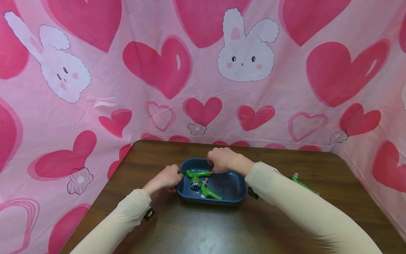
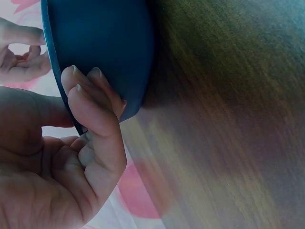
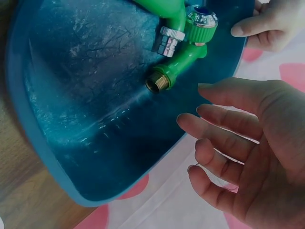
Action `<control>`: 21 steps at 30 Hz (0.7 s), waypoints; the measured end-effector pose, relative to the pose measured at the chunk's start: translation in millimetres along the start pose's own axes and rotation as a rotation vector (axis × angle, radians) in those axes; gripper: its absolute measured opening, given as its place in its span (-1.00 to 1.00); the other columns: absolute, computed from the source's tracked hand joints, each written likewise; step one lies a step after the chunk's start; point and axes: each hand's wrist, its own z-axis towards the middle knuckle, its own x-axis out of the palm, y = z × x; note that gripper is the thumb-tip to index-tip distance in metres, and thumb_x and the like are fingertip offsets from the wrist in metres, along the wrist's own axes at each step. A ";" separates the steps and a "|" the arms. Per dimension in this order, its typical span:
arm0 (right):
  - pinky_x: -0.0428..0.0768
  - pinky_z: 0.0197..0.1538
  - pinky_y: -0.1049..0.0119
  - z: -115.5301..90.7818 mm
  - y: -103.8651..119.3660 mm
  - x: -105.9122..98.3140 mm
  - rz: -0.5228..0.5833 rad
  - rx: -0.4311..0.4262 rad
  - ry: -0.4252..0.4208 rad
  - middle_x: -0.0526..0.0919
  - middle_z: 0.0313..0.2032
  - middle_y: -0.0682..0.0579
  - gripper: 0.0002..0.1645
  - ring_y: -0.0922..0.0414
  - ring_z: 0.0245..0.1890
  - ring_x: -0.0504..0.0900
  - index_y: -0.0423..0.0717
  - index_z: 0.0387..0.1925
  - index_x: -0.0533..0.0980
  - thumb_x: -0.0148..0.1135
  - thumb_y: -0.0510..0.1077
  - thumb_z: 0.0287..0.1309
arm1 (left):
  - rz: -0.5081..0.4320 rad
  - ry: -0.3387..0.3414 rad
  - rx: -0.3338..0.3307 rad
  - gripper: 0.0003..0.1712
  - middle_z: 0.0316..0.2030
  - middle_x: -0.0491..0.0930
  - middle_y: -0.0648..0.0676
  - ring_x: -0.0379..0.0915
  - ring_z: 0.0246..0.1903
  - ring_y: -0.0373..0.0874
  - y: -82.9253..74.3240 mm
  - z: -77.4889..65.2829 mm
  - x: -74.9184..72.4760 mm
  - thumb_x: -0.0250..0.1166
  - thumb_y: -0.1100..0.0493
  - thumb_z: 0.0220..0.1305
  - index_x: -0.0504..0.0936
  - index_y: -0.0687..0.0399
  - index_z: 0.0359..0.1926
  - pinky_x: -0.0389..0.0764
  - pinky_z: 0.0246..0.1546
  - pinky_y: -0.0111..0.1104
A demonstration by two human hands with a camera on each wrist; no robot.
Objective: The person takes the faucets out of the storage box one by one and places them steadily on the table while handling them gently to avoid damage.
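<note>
A dark blue rectangular basin (image 1: 229, 183) stands on the table, with green plastic taps lying inside. One tap (image 3: 183, 62) has a brass threaded end and a ribbed green knob; a second tap (image 1: 209, 193) with a silvery collar lies nearer the front wall. My left hand (image 1: 168, 177) grips the basin's left rim, thumb inside and curled fingers (image 2: 95, 105) against the outer wall. At the far side, my right hand (image 3: 252, 148) is beside the rim, its fingers apart and loosely bent, holding nothing. The brass end of the tap points toward it.
Another green tap (image 1: 305, 185) lies on the brown wooden table (image 1: 203, 225), right of the basin and partly hidden by the right sleeve. A pink cloth (image 1: 203, 88) with hearts and rabbits hangs behind the table and along both sides.
</note>
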 end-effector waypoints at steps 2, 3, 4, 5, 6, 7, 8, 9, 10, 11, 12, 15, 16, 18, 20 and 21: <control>0.70 -0.21 0.12 1.2 1.7 -0.7 0.009 0.003 0.007 0.67 -0.34 0.11 -0.75 0.10 -0.32 0.60 -0.05 -0.17 0.74 0.57 -0.06 0.14 | -0.002 0.002 0.001 -0.78 -0.57 0.60 0.19 0.60 -0.73 -0.09 0.4 0.3 0.2 0.14 0.24 0.55 0.57 0.27 -0.28 0.68 -0.67 -0.28; 0.70 -0.22 0.13 1.9 2.4 -1.1 0.015 0.002 0.010 0.67 -0.35 0.11 -0.75 0.10 -0.33 0.60 -0.06 -0.17 0.74 0.57 -0.06 0.14 | -0.003 0.003 0.003 -0.78 -0.57 0.60 0.19 0.60 -0.73 -0.09 0.5 0.3 0.2 0.14 0.25 0.56 0.57 0.28 -0.28 0.68 -0.67 -0.28; 0.71 -0.22 0.14 2.4 3.1 -1.6 0.018 0.002 0.013 0.67 -0.35 0.11 -0.74 0.10 -0.34 0.60 -0.06 -0.17 0.74 0.57 -0.06 0.15 | -0.002 0.003 0.004 -0.77 -0.57 0.60 0.19 0.60 -0.72 -0.09 0.2 0.1 0.2 0.14 0.24 0.56 0.58 0.29 -0.27 0.68 -0.67 -0.28; 0.71 -0.22 0.15 3.4 3.6 -1.5 0.018 0.003 0.016 0.67 -0.35 0.11 -0.73 0.11 -0.35 0.60 -0.06 -0.16 0.74 0.58 -0.06 0.15 | -0.001 0.004 0.004 -0.77 -0.57 0.60 0.19 0.60 -0.72 -0.09 -0.1 0.1 0.1 0.14 0.24 0.56 0.58 0.29 -0.27 0.69 -0.66 -0.28; 0.71 -0.22 0.16 4.2 3.9 -1.4 0.021 0.004 0.020 0.68 -0.35 0.12 -0.72 0.11 -0.35 0.61 -0.06 -0.15 0.75 0.58 -0.05 0.14 | 0.000 0.004 0.006 -0.76 -0.58 0.60 0.19 0.60 -0.72 -0.09 -0.3 -0.2 0.0 0.14 0.24 0.56 0.59 0.29 -0.28 0.69 -0.66 -0.28; 0.71 -0.21 0.17 5.3 4.1 -1.3 0.022 0.002 0.021 0.68 -0.35 0.12 -0.71 0.12 -0.35 0.61 -0.06 -0.14 0.75 0.58 -0.05 0.14 | -0.001 0.004 0.006 -0.77 -0.57 0.60 0.18 0.60 -0.72 -0.08 -0.4 -0.2 -0.2 0.14 0.24 0.56 0.58 0.29 -0.28 0.69 -0.66 -0.28; 0.71 -0.21 0.17 6.4 4.2 -0.9 0.024 0.004 0.022 0.68 -0.35 0.12 -0.71 0.12 -0.36 0.61 -0.06 -0.14 0.74 0.59 -0.04 0.14 | -0.003 0.004 0.008 -0.76 -0.58 0.60 0.19 0.59 -0.72 -0.08 -0.4 -0.3 -0.3 0.14 0.25 0.56 0.58 0.29 -0.29 0.69 -0.66 -0.28; 0.71 -0.20 0.16 7.6 4.2 -0.1 0.019 0.004 0.024 0.68 -0.34 0.12 -0.70 0.12 -0.35 0.61 -0.05 -0.14 0.74 0.59 -0.03 0.14 | -0.006 0.004 0.009 -0.77 -0.58 0.60 0.19 0.59 -0.72 -0.08 -0.5 -0.4 -0.4 0.14 0.25 0.56 0.58 0.29 -0.29 0.69 -0.66 -0.28; 0.71 -0.19 0.16 8.7 4.2 0.7 0.017 0.005 0.026 0.68 -0.34 0.12 -0.69 0.12 -0.35 0.61 -0.05 -0.13 0.74 0.59 -0.02 0.13 | -0.009 0.005 0.009 -0.76 -0.58 0.59 0.19 0.59 -0.73 -0.09 -0.4 -0.3 -0.3 0.14 0.25 0.56 0.58 0.29 -0.29 0.69 -0.66 -0.28; 0.70 -0.19 0.16 9.6 4.2 1.7 0.016 0.005 0.028 0.68 -0.34 0.12 -0.69 0.12 -0.35 0.61 -0.05 -0.13 0.73 0.59 -0.02 0.13 | -0.011 0.005 0.009 -0.76 -0.58 0.60 0.18 0.59 -0.73 -0.09 -0.4 -0.4 -0.2 0.14 0.25 0.56 0.58 0.29 -0.29 0.68 -0.66 -0.28; 0.70 -0.18 0.16 10.3 4.6 2.6 0.020 0.005 0.031 0.68 -0.34 0.13 -0.68 0.12 -0.35 0.61 -0.04 -0.13 0.73 0.59 -0.02 0.13 | -0.011 0.005 0.009 -0.76 -0.59 0.60 0.18 0.58 -0.73 -0.09 -0.3 -0.6 -0.1 0.13 0.25 0.56 0.58 0.29 -0.29 0.68 -0.67 -0.28; 0.70 -0.17 0.16 12.0 5.8 4.7 0.027 0.004 0.038 0.67 -0.34 0.13 -0.69 0.12 -0.35 0.60 -0.05 -0.12 0.73 0.58 -0.02 0.14 | -0.009 0.003 0.010 -0.74 -0.61 0.60 0.18 0.57 -0.74 -0.10 -0.1 -1.3 0.2 0.13 0.25 0.56 0.59 0.31 -0.30 0.68 -0.68 -0.29; 0.70 -0.18 0.15 12.4 6.4 4.9 0.029 0.003 0.041 0.67 -0.34 0.13 -0.69 0.12 -0.35 0.60 -0.05 -0.12 0.73 0.58 -0.03 0.14 | -0.006 0.001 0.009 -0.74 -0.62 0.60 0.18 0.57 -0.74 -0.11 -0.1 -1.6 0.2 0.13 0.25 0.55 0.59 0.32 -0.31 0.67 -0.68 -0.29; 0.69 -0.18 0.16 13.4 7.5 5.2 0.032 0.001 0.041 0.67 -0.35 0.13 -0.70 0.12 -0.35 0.60 -0.05 -0.13 0.74 0.57 -0.03 0.15 | -0.006 -0.002 0.009 -0.73 -0.62 0.59 0.18 0.57 -0.75 -0.11 -0.4 -2.2 0.2 0.13 0.26 0.55 0.59 0.32 -0.32 0.67 -0.69 -0.29; 0.69 -0.19 0.16 14.6 8.0 5.4 0.030 0.001 0.040 0.67 -0.36 0.14 -0.72 0.12 -0.36 0.60 -0.05 -0.13 0.74 0.56 -0.04 0.16 | -0.007 -0.004 0.010 -0.73 -0.62 0.59 0.18 0.57 -0.75 -0.11 -0.9 -2.3 0.1 0.13 0.26 0.55 0.59 0.33 -0.33 0.67 -0.69 -0.29; 0.69 -0.20 0.17 15.3 8.2 5.5 0.028 0.002 0.040 0.66 -0.36 0.14 -0.73 0.12 -0.36 0.60 -0.05 -0.14 0.74 0.56 -0.04 0.16 | -0.007 -0.005 0.011 -0.73 -0.62 0.59 0.18 0.57 -0.75 -0.11 -1.0 -2.2 0.1 0.13 0.26 0.55 0.59 0.33 -0.33 0.67 -0.69 -0.29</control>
